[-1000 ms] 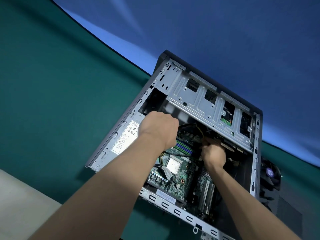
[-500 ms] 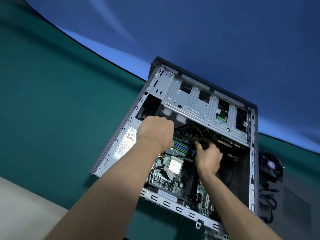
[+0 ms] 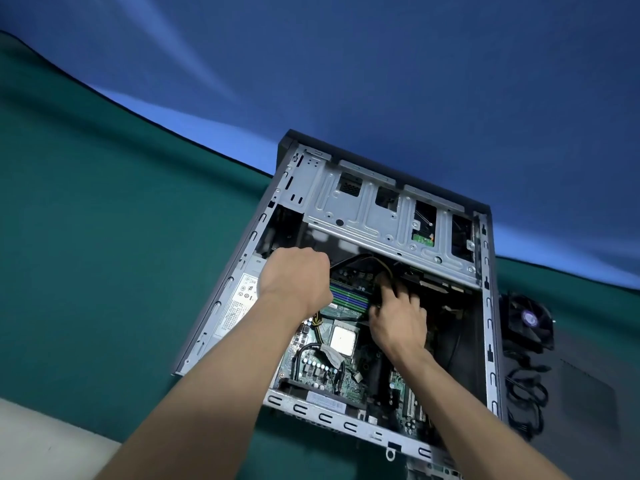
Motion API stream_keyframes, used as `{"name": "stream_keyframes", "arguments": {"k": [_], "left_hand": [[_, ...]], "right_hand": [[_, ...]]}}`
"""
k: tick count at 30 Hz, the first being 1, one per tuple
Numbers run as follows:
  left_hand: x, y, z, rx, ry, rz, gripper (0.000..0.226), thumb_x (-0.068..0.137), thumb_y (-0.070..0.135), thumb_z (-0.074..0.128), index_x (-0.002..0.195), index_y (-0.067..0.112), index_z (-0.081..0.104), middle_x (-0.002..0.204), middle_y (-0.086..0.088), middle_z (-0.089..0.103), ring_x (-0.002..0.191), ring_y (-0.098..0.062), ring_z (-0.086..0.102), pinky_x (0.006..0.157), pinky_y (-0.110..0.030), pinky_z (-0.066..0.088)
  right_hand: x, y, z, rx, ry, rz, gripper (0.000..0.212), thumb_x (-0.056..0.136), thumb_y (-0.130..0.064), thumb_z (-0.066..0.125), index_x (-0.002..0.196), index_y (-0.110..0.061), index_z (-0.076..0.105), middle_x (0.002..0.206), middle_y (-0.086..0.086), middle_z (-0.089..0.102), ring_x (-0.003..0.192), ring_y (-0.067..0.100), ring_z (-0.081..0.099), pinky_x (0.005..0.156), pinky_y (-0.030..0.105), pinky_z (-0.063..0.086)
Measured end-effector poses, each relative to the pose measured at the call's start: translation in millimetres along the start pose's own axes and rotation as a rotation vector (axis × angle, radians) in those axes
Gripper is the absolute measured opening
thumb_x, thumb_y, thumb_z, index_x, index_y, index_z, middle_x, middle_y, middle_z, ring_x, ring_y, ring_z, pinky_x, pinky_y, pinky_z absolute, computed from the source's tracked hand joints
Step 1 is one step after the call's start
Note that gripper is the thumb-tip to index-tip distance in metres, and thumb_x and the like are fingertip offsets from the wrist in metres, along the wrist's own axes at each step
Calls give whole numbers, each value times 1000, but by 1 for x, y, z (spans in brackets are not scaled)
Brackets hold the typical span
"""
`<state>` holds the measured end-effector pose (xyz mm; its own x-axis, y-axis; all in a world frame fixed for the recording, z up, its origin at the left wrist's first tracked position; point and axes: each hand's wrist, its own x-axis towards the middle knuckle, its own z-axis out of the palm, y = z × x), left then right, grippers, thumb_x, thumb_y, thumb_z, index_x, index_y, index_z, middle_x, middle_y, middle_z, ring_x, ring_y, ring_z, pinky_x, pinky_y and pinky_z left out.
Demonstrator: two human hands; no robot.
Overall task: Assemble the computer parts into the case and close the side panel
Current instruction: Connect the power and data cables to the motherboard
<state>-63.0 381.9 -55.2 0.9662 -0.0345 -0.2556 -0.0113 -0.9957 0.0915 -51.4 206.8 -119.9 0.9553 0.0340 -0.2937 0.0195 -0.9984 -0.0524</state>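
Nearest the viewer runs the case (image 3: 349,426)'s perforated steel rim, lying open-side up on the green tabletop (image 3: 104,271); both forearms cross this rim to reach inside. Just past it the motherboard (image 3: 322,368) sits flat in the floor of the case, its bare processor (image 3: 343,341) uncovered – a fragile surface, best left untouched, and the board itself is stiff but brittle, to be handled only by its edges. Further in, the right hand (image 3: 398,323) has its fingers bent down among the cables (image 3: 384,271) beside the memory slots (image 3: 349,299), seemingly pinching a connector, though the grip itself is hidden. The left hand (image 3: 294,278) is clenched, knuckles up, over the far-left corner of the board near the power supply (image 3: 239,306); whether it holds anything, I cannot tell. The cables look soft and springy, so the plug body is the place to hold, not the wire. Beyond the hands the drive cage (image 3: 381,216) overhangs the board – its stamped sheet-metal edges look sharp and leave little headroom. To the right, outside the case, the cooler fan (image 3: 526,320) and a dark panel (image 3: 581,393) lie on the tabletop, while the left side offers open room.
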Motion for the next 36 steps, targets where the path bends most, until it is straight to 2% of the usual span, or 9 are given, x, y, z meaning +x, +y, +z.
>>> {"name": "stream_keyframes", "arguments": {"k": [5,10,15,20,22,25,29,33,36], "left_hand": [[1,0,1,-10,-7,-7,20,72,13,50,56,17,39,50,2,44,45,-14,40,49,-25,34],[1,0,2,-3,3,-20,18,71,11,49,56,16,40,49,2,45,44,-14,40,44,-24,28],[2,0,4,25,15,2,12,74,14,50,63,17,50,51,4,46,44,-13,40,44,-24,24],[2,0,2,33,-2,-6,21,75,15,53,56,17,46,49,4,47,44,-12,43,48,-25,32],[1,1,-1,26,-4,-1,19,74,14,52,56,17,46,49,4,48,46,-12,45,51,-25,35],[-2,2,-3,65,-24,14,20,76,13,51,57,18,45,51,4,47,51,-16,49,54,-27,37],[-3,8,-6,220,-53,95,15,84,13,51,69,14,50,63,3,52,64,-21,56,60,-28,40],[-4,20,-2,478,-114,305,20,86,6,46,89,16,63,93,-1,69,83,-22,66,60,-28,40],[-1,26,3,428,-75,366,25,88,8,45,109,15,57,109,-5,64,98,-26,62,70,-35,46]], "right_hand": [[4,-3,2,-133,-38,-6,55,93,-13,43,146,-22,31,137,9,48,126,30,42,102,41,32],[10,2,3,-299,-13,-85,52,95,-17,42,145,-23,32,128,5,58,119,25,51,98,38,34],[13,1,-5,-319,2,-109,38,93,-19,46,130,-23,50,107,2,68,103,23,61,91,36,36],[18,-7,-21,-372,-30,-156,18,91,-15,46,85,-20,63,89,-1,71,75,20,63,61,24,34],[20,-10,-27,-331,-24,-122,17,89,-13,50,86,-19,66,89,0,71,78,20,67,57,22,37],[14,-6,-23,-243,-70,-102,26,89,-14,49,111,-17,62,109,5,68,101,26,63,74,29,41],[-6,12,-24,-111,-147,-107,55,92,-17,48,144,-17,33,139,6,48,127,30,44,103,40,36],[-29,28,-29,-3,-77,-209,32,92,-25,47,120,-15,57,124,5,58,115,26,48,97,35,39],[-39,38,-37,34,-123,-233,27,92,-31,46,106,-17,63,111,7,65,106,25,55,87,34,46]]}}
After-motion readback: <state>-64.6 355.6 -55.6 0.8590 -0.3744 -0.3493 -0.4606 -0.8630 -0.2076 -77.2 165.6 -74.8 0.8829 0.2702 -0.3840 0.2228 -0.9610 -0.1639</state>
